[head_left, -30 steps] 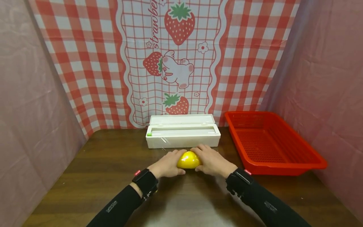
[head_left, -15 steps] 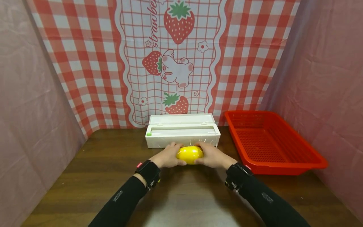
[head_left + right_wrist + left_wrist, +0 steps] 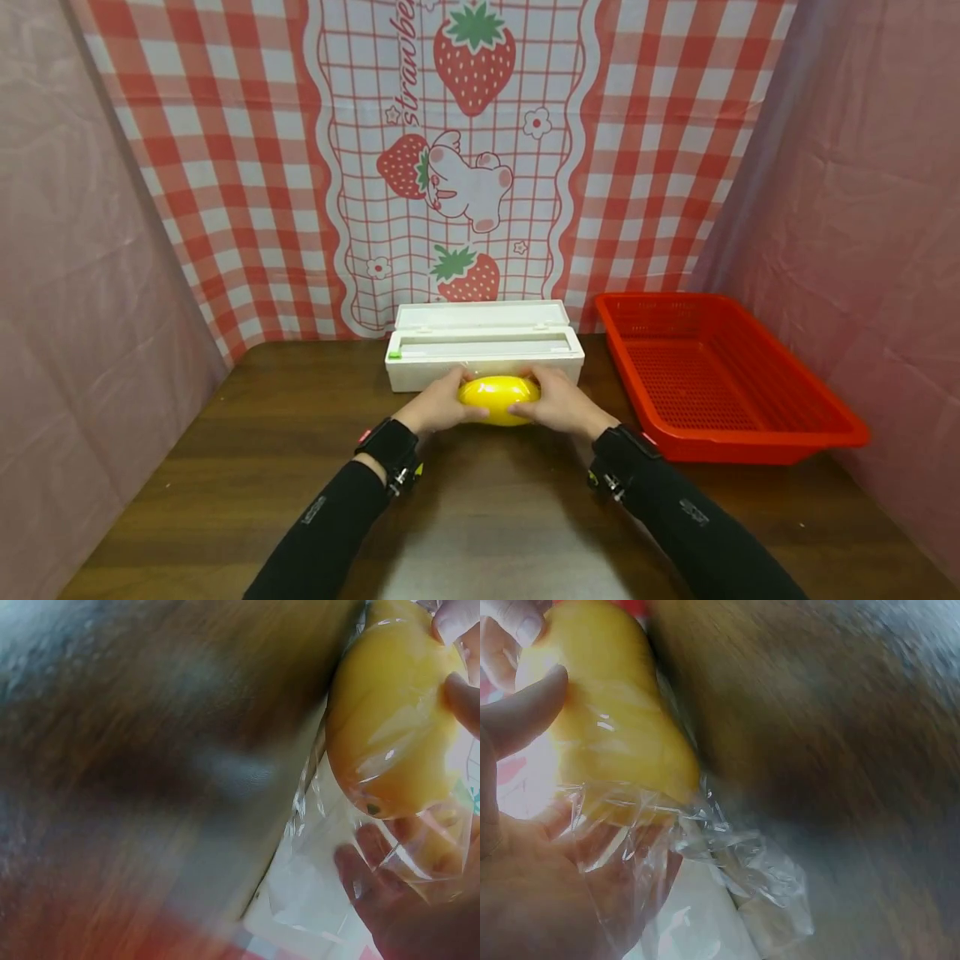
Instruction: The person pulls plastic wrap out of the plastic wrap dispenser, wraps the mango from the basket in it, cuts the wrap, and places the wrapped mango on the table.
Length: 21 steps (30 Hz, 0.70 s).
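Observation:
Between both hands is a smooth, oblong yellow fruit, with clear cling film around it. My left hand grips its left end, thumb on the near side and fingers behind. At the other end my right hand grips it the same way. Loose crumpled film hangs past the fruit's end in the left wrist view and lies over the fingers in both wrist views. A small dark spot marks one fruit end in the right wrist view. Just behind the hands stands a white cling film dispenser, lid raised.
A red plastic basket stands on the right of the brown wooden table. A green piece sits at the dispenser's left end. A strawberry-print checked cloth hangs behind, with pink cloth at both sides.
Both hands have moved the yellow fruit away from me, toward the dispenser, and turned it so its longer side shows. The film strands seen by the dispenser's front are now mostly hidden.

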{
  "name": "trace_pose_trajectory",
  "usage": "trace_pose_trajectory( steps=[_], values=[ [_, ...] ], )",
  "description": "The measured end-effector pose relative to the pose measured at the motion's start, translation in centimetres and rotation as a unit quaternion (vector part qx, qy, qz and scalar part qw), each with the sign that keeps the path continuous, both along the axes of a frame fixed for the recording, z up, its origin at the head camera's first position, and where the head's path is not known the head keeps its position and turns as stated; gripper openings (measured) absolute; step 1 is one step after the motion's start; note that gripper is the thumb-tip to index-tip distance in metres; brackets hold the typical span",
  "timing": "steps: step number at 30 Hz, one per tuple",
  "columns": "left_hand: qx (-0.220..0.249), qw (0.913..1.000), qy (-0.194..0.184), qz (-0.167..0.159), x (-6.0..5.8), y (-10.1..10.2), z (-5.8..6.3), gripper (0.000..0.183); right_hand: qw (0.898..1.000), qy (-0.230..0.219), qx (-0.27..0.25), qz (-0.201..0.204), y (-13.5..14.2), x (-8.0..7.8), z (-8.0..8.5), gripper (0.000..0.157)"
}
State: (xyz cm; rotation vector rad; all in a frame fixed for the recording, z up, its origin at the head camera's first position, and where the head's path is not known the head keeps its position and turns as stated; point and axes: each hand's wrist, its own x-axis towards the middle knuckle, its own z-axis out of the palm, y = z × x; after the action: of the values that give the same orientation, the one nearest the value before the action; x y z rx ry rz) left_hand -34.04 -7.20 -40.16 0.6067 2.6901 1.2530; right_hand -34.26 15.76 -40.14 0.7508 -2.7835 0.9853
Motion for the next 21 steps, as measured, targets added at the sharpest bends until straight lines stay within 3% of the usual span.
trace_pose_trajectory(
  steps=[4, 11, 16, 21],
  values=[
    [0.014, 0.9998, -0.008, 0.012, -0.10, 0.06, -0.09, 0.052, 0.999, -0.027, -0.011, -0.014, -0.05, -0.03, 0.08, 0.050],
    [-0.004, 0.9997, 0.003, 0.026, -0.29, -0.14, -0.43, 0.056, 0.998, -0.048, -0.017, -0.044, -0.20, -0.16, -0.03, 0.053],
    [-0.036, 0.9982, 0.044, 0.022, -0.60, -0.25, -0.45, 0.055, 0.995, -0.045, -0.008, -0.086, -0.37, -0.36, -0.19, 0.053],
    [-0.029, 0.9981, 0.035, 0.042, -0.77, -0.28, -0.54, 0.052, 0.993, -0.035, 0.000, -0.110, -0.87, -0.63, -0.20, 0.051]
  ],
)
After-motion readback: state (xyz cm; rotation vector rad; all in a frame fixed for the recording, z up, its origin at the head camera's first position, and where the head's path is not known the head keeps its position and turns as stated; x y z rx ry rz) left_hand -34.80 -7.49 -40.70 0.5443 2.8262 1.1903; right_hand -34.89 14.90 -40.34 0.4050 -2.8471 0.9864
